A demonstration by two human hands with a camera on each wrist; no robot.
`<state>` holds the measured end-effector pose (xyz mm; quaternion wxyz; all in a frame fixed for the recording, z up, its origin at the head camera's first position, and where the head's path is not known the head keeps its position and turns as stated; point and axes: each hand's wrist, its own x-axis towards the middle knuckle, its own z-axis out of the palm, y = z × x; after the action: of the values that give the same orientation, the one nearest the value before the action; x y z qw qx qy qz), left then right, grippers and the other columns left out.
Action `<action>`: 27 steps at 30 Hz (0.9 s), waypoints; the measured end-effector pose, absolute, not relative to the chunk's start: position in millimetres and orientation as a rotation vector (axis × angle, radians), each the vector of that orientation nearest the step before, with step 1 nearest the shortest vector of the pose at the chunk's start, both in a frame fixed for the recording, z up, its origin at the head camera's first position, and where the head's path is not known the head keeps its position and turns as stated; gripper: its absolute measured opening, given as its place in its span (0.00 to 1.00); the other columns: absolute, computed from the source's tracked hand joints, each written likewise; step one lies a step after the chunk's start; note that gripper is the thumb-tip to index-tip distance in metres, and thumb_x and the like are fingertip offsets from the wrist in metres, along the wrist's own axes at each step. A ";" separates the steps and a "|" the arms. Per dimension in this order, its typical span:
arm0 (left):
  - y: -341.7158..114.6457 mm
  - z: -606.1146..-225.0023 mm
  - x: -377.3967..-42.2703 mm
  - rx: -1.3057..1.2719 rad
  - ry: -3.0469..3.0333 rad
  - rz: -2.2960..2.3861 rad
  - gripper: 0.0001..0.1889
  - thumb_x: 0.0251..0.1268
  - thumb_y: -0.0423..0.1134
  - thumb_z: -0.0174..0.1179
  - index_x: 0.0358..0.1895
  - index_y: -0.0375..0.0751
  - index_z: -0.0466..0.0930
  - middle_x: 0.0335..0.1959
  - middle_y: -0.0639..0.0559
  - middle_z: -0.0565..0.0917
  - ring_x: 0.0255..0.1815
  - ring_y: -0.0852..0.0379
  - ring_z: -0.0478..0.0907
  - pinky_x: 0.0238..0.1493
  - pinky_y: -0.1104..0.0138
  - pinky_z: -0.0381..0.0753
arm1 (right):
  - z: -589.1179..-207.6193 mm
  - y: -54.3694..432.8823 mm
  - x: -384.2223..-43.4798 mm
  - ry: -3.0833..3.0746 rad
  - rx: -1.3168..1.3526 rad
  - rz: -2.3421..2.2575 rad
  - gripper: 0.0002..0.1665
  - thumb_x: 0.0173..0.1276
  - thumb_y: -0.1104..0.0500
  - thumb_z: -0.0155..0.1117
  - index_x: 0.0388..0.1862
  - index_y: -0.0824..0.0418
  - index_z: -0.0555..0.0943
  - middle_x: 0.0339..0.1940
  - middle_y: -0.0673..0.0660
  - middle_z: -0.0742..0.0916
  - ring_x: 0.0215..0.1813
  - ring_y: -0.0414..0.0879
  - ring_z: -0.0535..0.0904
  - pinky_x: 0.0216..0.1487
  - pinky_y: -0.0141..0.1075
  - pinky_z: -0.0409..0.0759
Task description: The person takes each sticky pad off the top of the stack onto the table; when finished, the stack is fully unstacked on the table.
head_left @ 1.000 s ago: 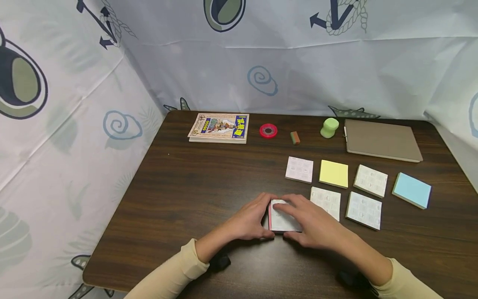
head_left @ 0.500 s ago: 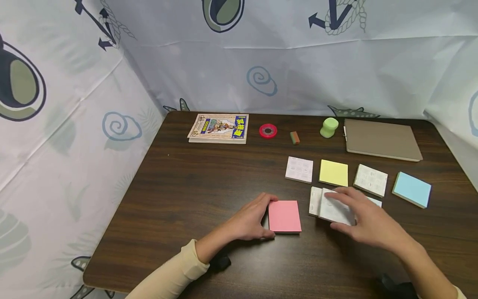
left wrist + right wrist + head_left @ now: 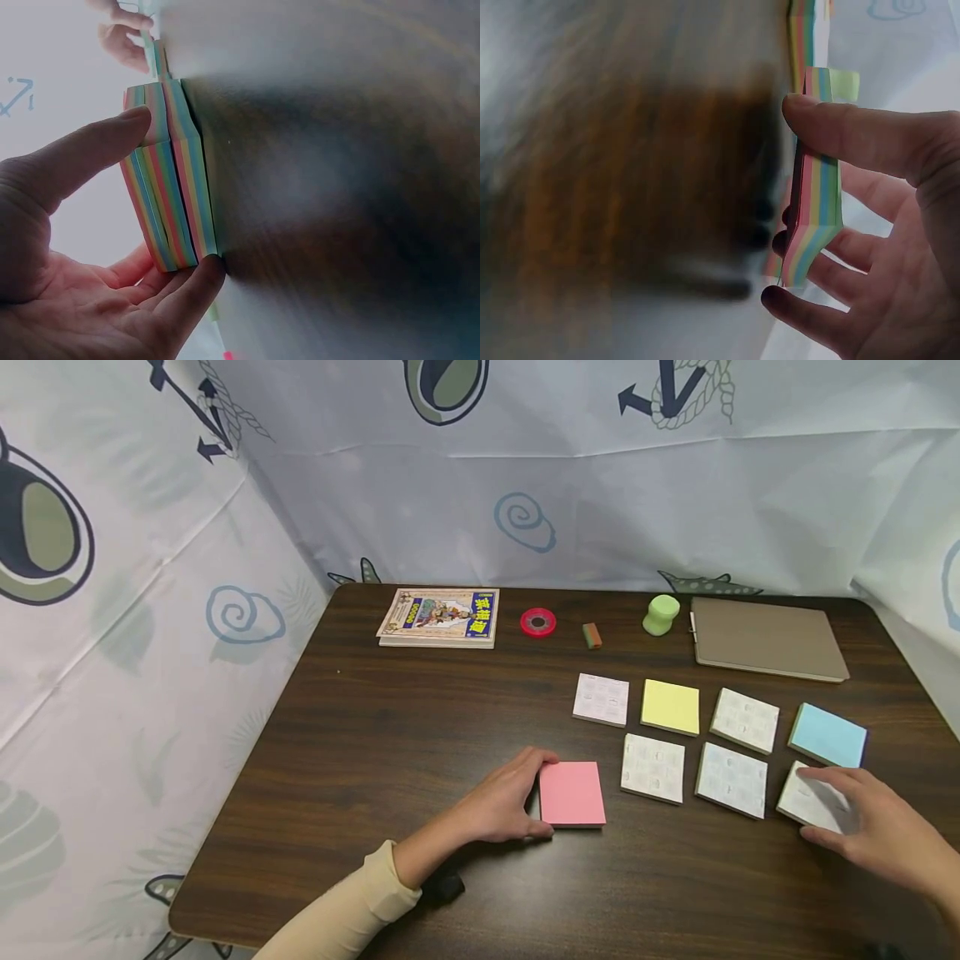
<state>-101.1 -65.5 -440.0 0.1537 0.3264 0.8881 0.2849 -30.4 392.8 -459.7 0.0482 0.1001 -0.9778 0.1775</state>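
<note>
On the table, my left hand (image 3: pixel 513 797) grips the left side of a stack of sticky note pads (image 3: pixel 572 793) with a pink top. The left wrist view shows the stack's striped edges between thumb and fingers. Farther right, my right hand (image 3: pixel 881 822) holds a pad with a white printed face (image 3: pixel 816 797), close in front of a blue pad (image 3: pixel 827 735). Striped edges of that held pad (image 3: pixel 821 187) show in the right wrist view. Left of it lie two white printed pads, one nearer (image 3: pixel 731 781) and one farther left (image 3: pixel 652 768).
Behind them lie a pale pink printed pad (image 3: pixel 601 700), a yellow pad (image 3: pixel 671 707) and another white one (image 3: pixel 745 720). Along the back are a book (image 3: pixel 442 617), a red ring-shaped item (image 3: pixel 538 622), a small two-coloured block (image 3: pixel 592 636), a green waisted object (image 3: pixel 661 615) and a brown notebook (image 3: pixel 768 639).
My right hand has lifted the white-faced pad off the stack, uncovering the pink top, and carried it right to the spot before the blue pad. My left hand has stayed on the stack.
</note>
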 end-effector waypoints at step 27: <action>-64.7 -438.9 -100.6 0.921 2.541 0.806 0.43 0.46 0.43 0.78 0.67 0.43 0.63 0.58 0.55 0.71 0.56 0.59 0.71 0.59 0.63 0.71 | -425.4 363.9 -41.9 -2.925 0.447 0.574 0.38 0.50 0.55 0.80 0.59 0.64 0.76 0.58 0.69 0.75 0.56 0.70 0.68 0.47 0.60 0.65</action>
<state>-100.6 -64.7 -438.9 0.1598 0.3224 0.8894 0.2820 -41.9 363.9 -425.4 0.0639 0.1479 -0.9684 0.1902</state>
